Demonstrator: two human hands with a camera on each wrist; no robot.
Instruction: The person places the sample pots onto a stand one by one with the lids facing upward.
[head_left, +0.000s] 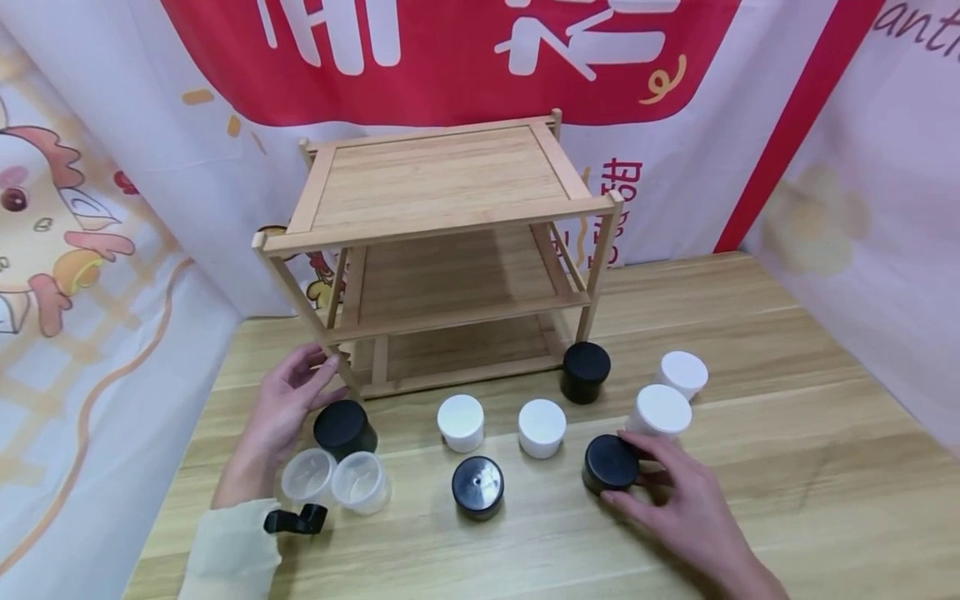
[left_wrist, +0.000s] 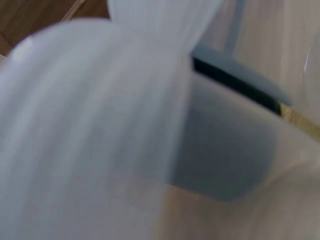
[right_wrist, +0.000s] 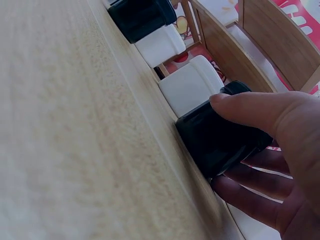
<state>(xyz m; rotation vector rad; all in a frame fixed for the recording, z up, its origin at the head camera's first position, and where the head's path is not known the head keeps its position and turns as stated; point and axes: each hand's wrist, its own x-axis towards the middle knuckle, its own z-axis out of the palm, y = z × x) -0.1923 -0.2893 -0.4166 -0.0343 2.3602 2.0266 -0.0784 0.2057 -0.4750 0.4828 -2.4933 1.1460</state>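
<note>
My right hand (head_left: 678,500) grips a black lidded jar (head_left: 611,463) between thumb and fingers at the table's right. In the right wrist view, the thumb lies on one side of this black jar (right_wrist: 215,137) and the fingers on the other. My left hand (head_left: 281,404) is at the front left leg of a wooden rack (head_left: 442,221), its fingers loosely bent beside the post. Just below those fingers stands another black jar (head_left: 343,429). A blurred whitish shape covers much of the left wrist view, with a dark jar (left_wrist: 225,140) partly behind it.
Two clear cups (head_left: 362,482) stand near the left wrist. White jars (head_left: 461,422) and a black jar (head_left: 477,487) are in the middle. One black jar (head_left: 585,372) stands by the rack's right leg, with white jars (head_left: 683,374) further right. Printed cloth (head_left: 450,75) hangs behind.
</note>
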